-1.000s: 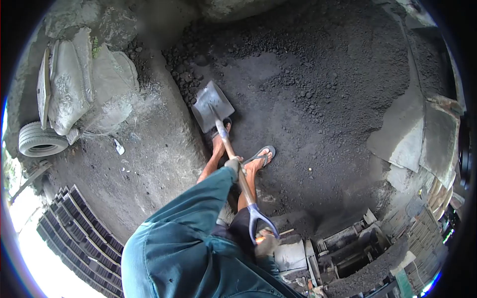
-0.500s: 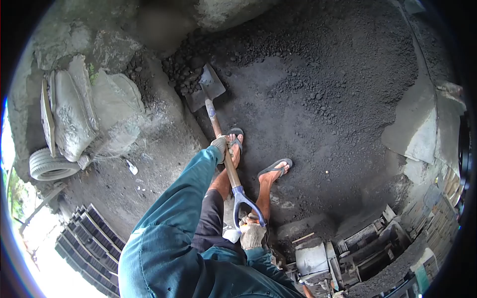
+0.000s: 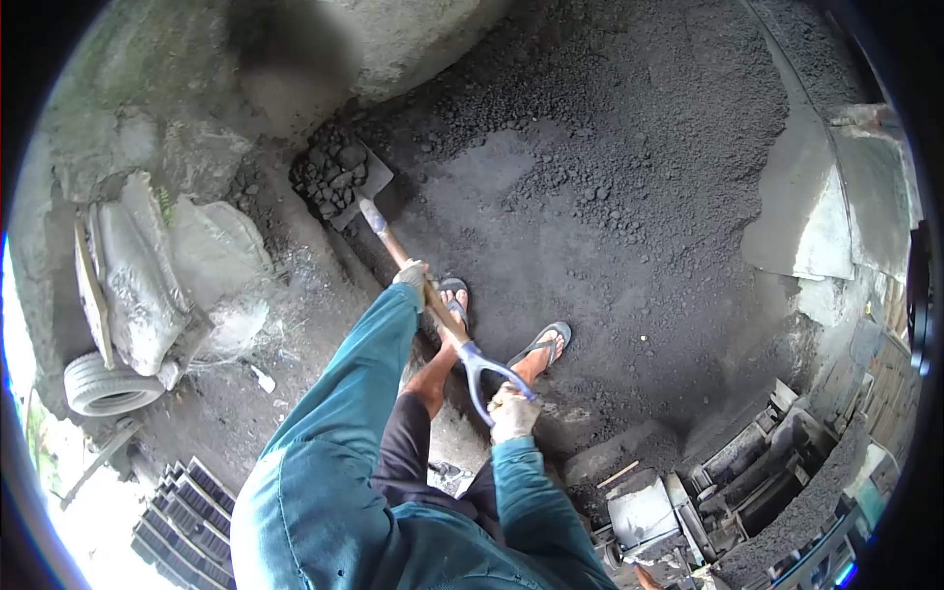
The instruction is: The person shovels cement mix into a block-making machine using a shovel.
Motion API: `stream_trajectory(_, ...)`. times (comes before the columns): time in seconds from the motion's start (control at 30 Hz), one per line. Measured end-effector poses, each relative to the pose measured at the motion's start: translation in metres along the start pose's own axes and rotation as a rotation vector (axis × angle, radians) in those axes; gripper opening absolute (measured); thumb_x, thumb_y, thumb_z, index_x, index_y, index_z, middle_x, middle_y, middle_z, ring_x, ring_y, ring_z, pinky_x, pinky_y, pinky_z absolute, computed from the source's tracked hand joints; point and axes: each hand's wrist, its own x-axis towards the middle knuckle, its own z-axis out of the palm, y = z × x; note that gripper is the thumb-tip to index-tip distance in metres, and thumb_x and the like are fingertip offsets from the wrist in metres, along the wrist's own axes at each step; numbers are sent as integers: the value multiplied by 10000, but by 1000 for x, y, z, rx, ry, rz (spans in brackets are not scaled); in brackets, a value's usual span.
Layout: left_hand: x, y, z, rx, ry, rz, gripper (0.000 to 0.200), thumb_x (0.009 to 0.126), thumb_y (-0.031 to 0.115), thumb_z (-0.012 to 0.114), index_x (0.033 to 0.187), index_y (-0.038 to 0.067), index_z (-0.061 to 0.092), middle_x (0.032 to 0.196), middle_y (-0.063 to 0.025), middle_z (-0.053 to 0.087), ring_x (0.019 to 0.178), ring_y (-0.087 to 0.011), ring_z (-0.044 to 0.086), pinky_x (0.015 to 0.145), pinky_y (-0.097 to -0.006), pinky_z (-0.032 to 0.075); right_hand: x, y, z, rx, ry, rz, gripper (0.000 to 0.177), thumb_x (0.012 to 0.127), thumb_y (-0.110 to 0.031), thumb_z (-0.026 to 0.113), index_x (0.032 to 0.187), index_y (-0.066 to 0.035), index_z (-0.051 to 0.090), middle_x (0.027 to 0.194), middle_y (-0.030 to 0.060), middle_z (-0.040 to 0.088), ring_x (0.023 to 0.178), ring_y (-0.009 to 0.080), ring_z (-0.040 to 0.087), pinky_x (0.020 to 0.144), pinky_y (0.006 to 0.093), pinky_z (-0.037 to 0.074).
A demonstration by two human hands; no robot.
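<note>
Reaching into the floor's upper-left corner, the shovel (image 3: 444, 323) has its blade where a raised ledge (image 3: 315, 285) meets the pale rock wall (image 3: 423, 49), so there is little room beyond its tip or on its left side. To the right of the sandalled feet (image 3: 549, 344), the dark floor (image 3: 610, 285) lies open as far as the slabs at its right edge. The gloved left hand (image 3: 413, 279) is wrapped round the wooden shaft; the gloved right hand (image 3: 512, 413) is closed on the blue handle (image 3: 474, 366). A second ago the blade was bare and beside the left foot; now it is farther forward, and dark lumps (image 3: 332, 169) cover much of it, while both hands have kept their grip. Grit coats the floor, thickening into coarse rubble along the upper edge. A tyre (image 3: 113, 385) rests beyond the ledge at far left, near leaning slabs (image 3: 143, 285), and grimy machinery (image 3: 747, 482) stands by the floor's lower-right edge.
</note>
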Motion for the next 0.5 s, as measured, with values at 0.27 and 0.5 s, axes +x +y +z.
stream_trajectory(0.27, -209, -13, 17, -332, -208, -101, 48, 863, 120, 617, 872, 110, 570, 671, -72, 538, 527, -266, 540, 484, -438, 519, -55, -64, -127, 514, 83, 222, 82, 834, -25, 626, 885, -89, 619, 680, 4, 509, 573, 155, 524, 546, 307, 454)
stream_trajectory(0.5, -335, -68, 9, -299, -218, -181, 252, 891, 384, 689, 832, 189, 541, 650, -48, 488, 539, -283, 546, 487, -474, 474, -217, -111, -245, 340, -4, 61, 134, 925, -158, 569, 803, -104, 564, 681, -3, 496, 601, 151, 505, 575, 313, 447)
